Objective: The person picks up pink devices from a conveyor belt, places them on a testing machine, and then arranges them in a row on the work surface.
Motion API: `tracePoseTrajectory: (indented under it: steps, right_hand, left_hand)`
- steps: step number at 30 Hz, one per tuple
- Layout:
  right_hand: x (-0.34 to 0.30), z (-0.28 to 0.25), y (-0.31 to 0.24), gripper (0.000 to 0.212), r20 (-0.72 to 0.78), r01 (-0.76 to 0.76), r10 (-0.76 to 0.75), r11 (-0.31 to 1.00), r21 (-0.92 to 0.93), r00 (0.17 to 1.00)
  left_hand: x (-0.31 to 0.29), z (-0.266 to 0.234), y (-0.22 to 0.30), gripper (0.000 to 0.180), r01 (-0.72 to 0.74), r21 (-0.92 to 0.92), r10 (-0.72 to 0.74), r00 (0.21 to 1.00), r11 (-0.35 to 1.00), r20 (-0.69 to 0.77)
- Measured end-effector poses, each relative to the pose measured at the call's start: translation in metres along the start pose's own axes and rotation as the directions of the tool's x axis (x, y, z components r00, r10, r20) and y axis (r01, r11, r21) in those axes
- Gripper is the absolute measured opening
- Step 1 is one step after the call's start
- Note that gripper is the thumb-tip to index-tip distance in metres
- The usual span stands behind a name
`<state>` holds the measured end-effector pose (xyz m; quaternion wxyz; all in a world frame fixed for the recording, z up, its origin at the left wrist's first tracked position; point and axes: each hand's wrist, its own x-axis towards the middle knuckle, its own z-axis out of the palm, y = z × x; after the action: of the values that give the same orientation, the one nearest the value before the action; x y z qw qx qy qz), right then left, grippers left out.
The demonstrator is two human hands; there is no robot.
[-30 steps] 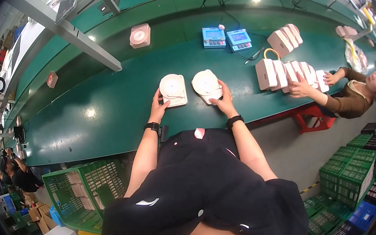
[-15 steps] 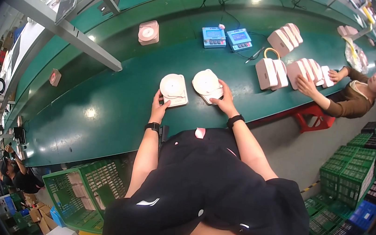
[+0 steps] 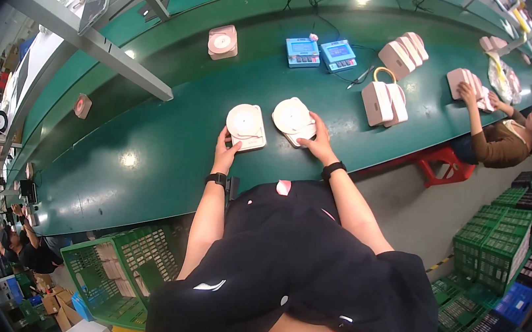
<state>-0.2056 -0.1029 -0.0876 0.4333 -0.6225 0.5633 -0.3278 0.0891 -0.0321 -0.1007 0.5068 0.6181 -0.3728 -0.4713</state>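
Two pale pink-white devices, each with a round disc on a squarish base, lie side by side on the green table. My left hand point(image 3: 226, 150) grips the lower left corner of the left device point(image 3: 245, 124), thumb at its near edge and fingers along its side. The right device point(image 3: 292, 115) sits slightly tilted, and my right hand point(image 3: 319, 141) is closed on its lower right side, with the thumb at the near edge. A small gap separates the two devices. Their undersides are hidden.
Beyond are two blue meter boxes point(image 3: 304, 52) with cables, and a pen-like tool point(image 3: 360, 77). Pink devices stand upright at right point(image 3: 380, 104); a co-worker point(image 3: 511, 140) handles more. Another device point(image 3: 223, 42) lies on the far green strip. A green crate point(image 3: 113, 273) stands lower left.
The co-worker has slid a row of pink devices away to the right. Devices on the far strip have shifted slightly right. My hands and their two devices have hardly moved.
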Motion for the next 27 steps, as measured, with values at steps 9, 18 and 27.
tracePoseTrajectory:
  steps: [9,18,27]
  right_hand:
    - [-0.002,0.001,0.002,0.09,-0.028,0.014,-0.015,0.998,-0.065,0.999]
    - [-0.002,0.002,0.002,0.09,-0.03,0.026,-0.028,0.997,-0.075,0.999]
    - [-0.009,0.004,-0.015,0.093,-0.133,0.087,-0.113,0.978,-0.19,0.985]
  left_hand:
    - [-0.001,0.002,0.001,0.07,0.003,-0.011,-0.003,1.0,1.0,0.005]
    - [-0.002,-0.001,0.0,0.07,-0.013,0.03,0.013,1.0,0.999,0.001]
    - [-0.004,0.007,0.024,0.062,0.029,0.004,-0.029,0.999,1.0,0.04]
